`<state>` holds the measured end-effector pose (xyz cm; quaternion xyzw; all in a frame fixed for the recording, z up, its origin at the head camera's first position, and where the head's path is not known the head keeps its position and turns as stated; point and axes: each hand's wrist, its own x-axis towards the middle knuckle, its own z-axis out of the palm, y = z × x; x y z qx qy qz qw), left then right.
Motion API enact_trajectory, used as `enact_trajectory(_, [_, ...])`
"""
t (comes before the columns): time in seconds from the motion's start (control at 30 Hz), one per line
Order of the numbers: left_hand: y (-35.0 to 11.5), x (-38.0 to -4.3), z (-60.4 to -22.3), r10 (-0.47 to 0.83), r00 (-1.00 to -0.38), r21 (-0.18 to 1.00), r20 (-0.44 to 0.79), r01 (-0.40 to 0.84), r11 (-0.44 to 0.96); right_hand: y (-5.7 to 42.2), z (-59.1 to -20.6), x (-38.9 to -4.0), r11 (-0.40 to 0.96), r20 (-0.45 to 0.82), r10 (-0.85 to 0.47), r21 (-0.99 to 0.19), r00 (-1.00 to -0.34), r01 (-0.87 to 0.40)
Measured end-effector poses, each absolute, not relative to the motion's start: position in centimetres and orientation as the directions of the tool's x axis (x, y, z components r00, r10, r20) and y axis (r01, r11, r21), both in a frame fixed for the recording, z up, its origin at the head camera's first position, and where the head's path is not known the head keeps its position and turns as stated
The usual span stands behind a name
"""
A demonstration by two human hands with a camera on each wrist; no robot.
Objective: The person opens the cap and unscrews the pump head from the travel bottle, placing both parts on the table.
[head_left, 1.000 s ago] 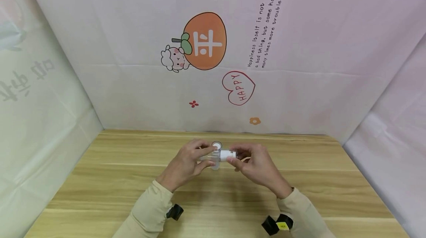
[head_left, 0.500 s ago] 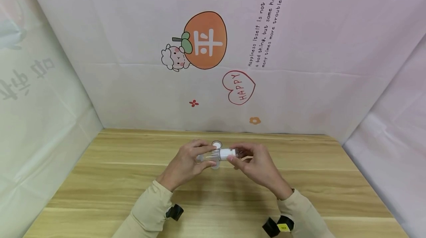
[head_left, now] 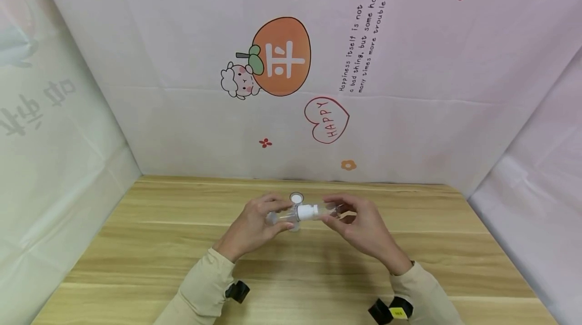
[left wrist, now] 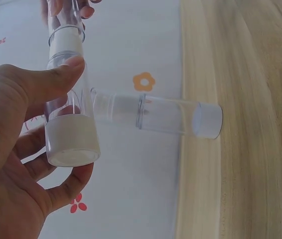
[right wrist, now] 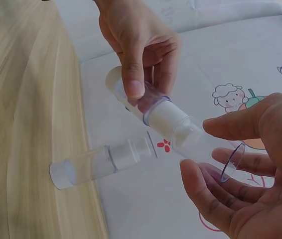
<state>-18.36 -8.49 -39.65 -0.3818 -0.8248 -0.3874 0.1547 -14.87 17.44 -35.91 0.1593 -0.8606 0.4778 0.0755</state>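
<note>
We find 1 clear pump btl [head_left: 284, 216] held approx. horiz. above the wood-grain table [head_left: 291, 292], btwn 2 hands. L hand [head_left: 255, 224] grips it by the clear body: thumb on 1 side, fingers curled on the opp. side, thumb tip just beside the white collar [head_left: 307, 212]. The white base [left wrist: 72, 137] faces the L wrist cam.

R hand [head_left: 364, 226] pinches the clear cap [right wrist: 203, 149] btwn thumb and fingertips; its fingers are bent, w/ gaps btwn them. Cap lies in line w/ the btl, its near rim around the white pump head; collar is exposed. We cannot tell whether cap and pump head touch.

We note a 2nd btl [left wrist: 166, 114], same type, upright on the table, white base down. In head view it is partly hidden behind the held btl.

Also obs.: beige sleeves [head_left: 195, 284] on both arms; black wrist units [head_left: 238, 291], the R w/ a yellow label [head_left: 398, 313]. To the rear we see a white backdrop [head_left: 423, 133] w/ printed art, incl. a red heart outline [head_left: 326, 120] marked "HAPPY" and an orange fruit [head_left: 283, 57] beside a sheep [head_left: 238, 81].
</note>
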Motion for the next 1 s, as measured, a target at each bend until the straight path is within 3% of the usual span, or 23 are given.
enact_trajectory(0.6, [-8.0,-17.8,-40.1,0.549,-0.715,0.547,0.432,0.692,0.470,20.8,-37.0,-15.8,0.555,0.352,-0.154,-0.742,-0.923,-0.376])
enact_trajectory(1.0, [-7.6,-17.5,-40.3,0.554,-0.716,0.532,0.424,0.693,0.487,22.8,-38.1,-17.0,0.562,0.308,-0.112,-0.764,-0.945,-0.316])
